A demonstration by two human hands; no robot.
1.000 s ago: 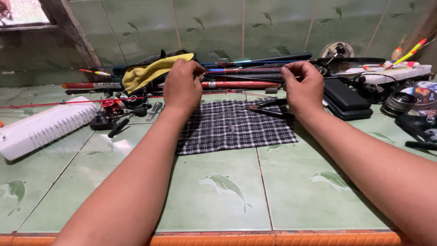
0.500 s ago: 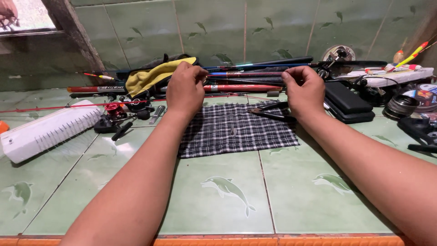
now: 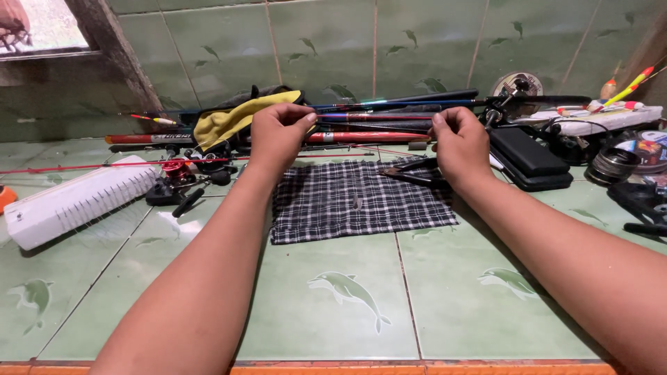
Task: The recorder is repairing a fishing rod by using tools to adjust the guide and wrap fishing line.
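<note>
Over the checked cloth [image 3: 361, 201], seen from the head camera, my two hands now hang raised and apart, where a second ago they were lower, at the cloth's far edge, on the pile of rods. My left hand [image 3: 278, 135] sits at about eleven o'clock from the cloth's middle, fingers bunched with the thumb pressed to the fingertips, as if pinching something very thin. My right hand [image 3: 458, 142] sits at about one o'clock, fingers curled in the same tight pinch. What lies between the two pinches I cannot make out; a fine line would be too thin to show, so I cannot tell whether either hand truly holds anything. I read the lift as meaning that whatever was picked from the rods is now off the surface and stretched between the hands, but that is a judgement.

Just beyond the hands, at twelve o'clock, lies the bundle of fishing rods [image 3: 375, 125], red and blue, against the green tiled wall. A yellow rag [image 3: 229, 118] is draped at ten o'clock over a reel [image 3: 180, 170]. Pliers [image 3: 410, 173] rest on the cloth's far right corner, just under my right hand. A black case [image 3: 528, 156] is at two o'clock, a white tray [image 3: 76, 201] at nine.
</note>
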